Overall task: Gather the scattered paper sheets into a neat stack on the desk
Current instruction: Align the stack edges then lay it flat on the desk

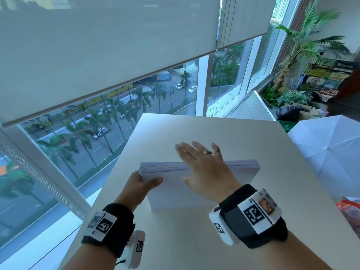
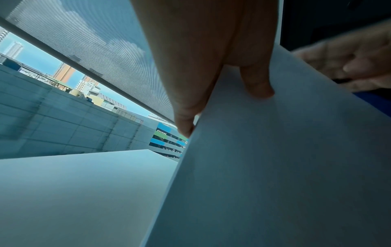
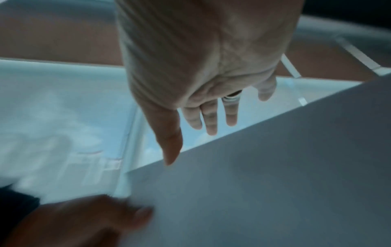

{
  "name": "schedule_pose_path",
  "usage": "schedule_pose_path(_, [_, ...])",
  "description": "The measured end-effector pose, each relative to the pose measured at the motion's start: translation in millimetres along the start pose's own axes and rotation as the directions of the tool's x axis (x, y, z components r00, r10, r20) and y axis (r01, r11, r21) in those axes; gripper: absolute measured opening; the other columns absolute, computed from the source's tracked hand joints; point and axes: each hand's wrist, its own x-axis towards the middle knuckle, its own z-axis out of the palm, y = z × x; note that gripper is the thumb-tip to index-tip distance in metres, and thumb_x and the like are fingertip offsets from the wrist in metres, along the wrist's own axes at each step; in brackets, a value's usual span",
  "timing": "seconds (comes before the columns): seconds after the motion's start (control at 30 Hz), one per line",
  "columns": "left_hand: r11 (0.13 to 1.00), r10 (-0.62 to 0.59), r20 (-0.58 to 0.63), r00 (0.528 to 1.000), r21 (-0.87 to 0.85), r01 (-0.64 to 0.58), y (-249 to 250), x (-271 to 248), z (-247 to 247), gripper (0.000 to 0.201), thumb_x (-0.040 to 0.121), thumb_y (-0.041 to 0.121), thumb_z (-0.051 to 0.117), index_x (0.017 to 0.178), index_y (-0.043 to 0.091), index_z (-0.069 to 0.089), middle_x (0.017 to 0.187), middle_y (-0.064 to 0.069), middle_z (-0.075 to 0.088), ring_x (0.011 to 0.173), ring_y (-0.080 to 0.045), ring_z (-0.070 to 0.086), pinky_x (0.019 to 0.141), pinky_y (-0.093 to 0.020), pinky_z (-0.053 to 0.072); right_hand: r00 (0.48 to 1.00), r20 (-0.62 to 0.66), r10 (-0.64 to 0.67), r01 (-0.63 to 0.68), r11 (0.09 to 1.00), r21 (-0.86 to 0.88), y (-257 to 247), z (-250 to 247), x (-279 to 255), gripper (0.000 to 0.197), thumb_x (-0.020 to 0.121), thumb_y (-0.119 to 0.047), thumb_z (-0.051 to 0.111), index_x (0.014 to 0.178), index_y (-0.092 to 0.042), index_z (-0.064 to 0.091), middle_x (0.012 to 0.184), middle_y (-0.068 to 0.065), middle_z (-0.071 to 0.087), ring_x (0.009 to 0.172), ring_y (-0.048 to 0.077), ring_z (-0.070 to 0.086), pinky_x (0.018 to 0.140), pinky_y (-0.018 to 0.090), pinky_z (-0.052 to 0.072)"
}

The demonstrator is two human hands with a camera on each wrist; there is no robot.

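Wrist bands with printed markers sit nearest the head camera, one on each forearm. Left hand: grip clasps the left edge of the paper stack, thumb on the top sheet, fingers round the side. Right hand: grip released, fingers straight and spread, palm over the top of the stack; whether it presses or hovers cannot be told from above, and the right wrist view is blurred.

Stack location: middle of the white table, tilted, left edge raised in the left hand, near edge low towards the table. Sheet edges on the far side look nearly flush, with slight fanning at the left corner.

Progress, as a judgement: gathering looks done, no loose sheet is visible on the table. Left to do: square the edges and lay the stack flat.

Not resolved: the underside of the stack and its contact with the table; the table's near right part, cut by the frame; a red and white item at the right edge, unidentified. Beyond the table: a white umbrella, then the window blind
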Motion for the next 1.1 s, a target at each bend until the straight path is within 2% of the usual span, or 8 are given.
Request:
schedule_pose_path(0.17, [1.0, 0.014, 0.002, 1.0, -0.006, -0.014, 0, 2, -1, 0.033, 0.055, 0.02, 0.074, 0.087, 0.015, 0.069, 0.07, 0.011, 0.076, 0.068, -0.001, 0.07, 0.062, -0.011, 0.054, 0.908, 0.142, 0.394, -0.394, 0.919, -0.032, 59, -4, -27, 0.096, 0.08, -0.055, 0.056, 0.149, -0.033, -0.008, 0.16, -0.006, 0.004, 0.148, 0.026, 0.002, 0.115, 0.057, 0.001])
schedule_pose_path(0.37, [1.0, 0.006, 0.009, 1.0, -0.016, -0.006, -3, 3, -1, 0.041, 0.05, 0.025, 0.075, 0.089, 0.014, 0.07, 0.073, 0.008, 0.077, 0.071, -0.005, 0.071, 0.065, -0.014, 0.056, 0.811, -0.183, 0.555, -0.497, 0.82, 0.283, 103, -1, -48, 0.098, 0.076, -0.04, 0.071, 0.15, -0.028, 0.008, 0.154, 0.0, 0.03, 0.142, 0.026, 0.024, 0.115, 0.048, 0.019])
schedule_pose_path(0.47, [1.0, 0.003, 0.011, 1.0, -0.016, -0.002, -4, 4, -3, 0.037, 0.053, 0.022, 0.075, 0.088, 0.014, 0.07, 0.075, 0.007, 0.077, 0.072, -0.007, 0.071, 0.068, -0.016, 0.057, 0.789, 0.049, 0.612, -0.392, 0.44, 0.808, 125, 23, -49, 0.12, 0.063, -0.023, 0.085, 0.151, -0.026, 0.002, 0.144, 0.009, 0.045, 0.132, 0.025, 0.042, 0.11, 0.039, 0.032])
schedule_pose_path(0.57, [1.0, -0.001, 0.016, 1.0, -0.02, 0.001, -3, 4, -1, 0.049, 0.045, 0.032, 0.075, 0.09, 0.013, 0.07, 0.076, 0.006, 0.077, 0.073, -0.007, 0.071, 0.068, -0.016, 0.057, 0.837, 0.179, 0.516, -0.232, 0.039, 0.972, 139, 56, -47, 0.128, 0.023, -0.041, 0.095, 0.134, -0.017, 0.035, 0.108, 0.005, 0.067, 0.106, 0.023, 0.059, 0.088, 0.033, 0.051])
schedule_pose_path(0.7, [1.0, 0.009, -0.029, 1.0, 0.002, -0.009, -2, 4, 1, 0.045, 0.047, 0.031, 0.076, 0.088, 0.013, 0.07, 0.073, 0.007, 0.077, 0.071, -0.009, 0.07, 0.067, -0.016, 0.056, 0.853, 0.159, 0.496, -0.188, 0.008, 0.982, 132, 74, -41, 0.083, 0.008, -0.045, 0.093, 0.082, -0.017, 0.071, 0.072, -0.007, 0.076, 0.07, 0.01, 0.07, 0.062, 0.023, 0.056])
schedule_pose_path(0.83, [0.997, 0.081, -0.207, 0.975, 0.013, -0.08, 0, -1, 12, 0.019, 0.063, 0.013, 0.071, 0.081, 0.018, 0.067, 0.063, 0.013, 0.074, 0.064, -0.005, 0.066, 0.058, -0.012, 0.054, 0.82, 0.082, 0.567, -0.14, 0.059, 0.988, 116, 72, -33, 0.021, 0.069, 0.002, 0.077, 0.071, -0.017, 0.07, 0.057, -0.013, 0.072, 0.066, 0.014, 0.068, 0.069, 0.031, 0.052])
schedule_pose_path(0.97, [0.982, 0.191, -0.284, 0.94, 0.055, -0.182, 12, -6, 24, 0.021, 0.075, 0.002, 0.069, 0.079, 0.022, 0.065, 0.063, 0.016, 0.072, 0.059, 0.005, 0.064, 0.057, -0.01, 0.052, 0.801, 0.017, 0.599, -0.076, 0.074, 0.994, 107, 71, -34, 0.027, 0.078, 0.011, 0.064, 0.079, -0.015, 0.068, 0.058, -0.017, 0.072, 0.056, -0.003, 0.067, 0.057, 0.013, 0.055])
schedule_pose_path(1.1, [0.977, 0.211, -0.275, 0.938, 0.074, -0.199, 14, -16, 32, 0.018, 0.074, 0.008, 0.069, 0.077, 0.025, 0.063, 0.07, 0.01, 0.069, 0.068, -0.006, 0.063, 0.058, -0.011, 0.051, 0.804, 0.084, 0.589, -0.105, 0.001, 0.995, 99, 80, -43, 0.023, 0.082, 0.009, 0.061, 0.077, -0.013, 0.067, 0.063, -0.006, 0.073, 0.064, 0.013, 0.069, 0.058, 0.021, 0.055])
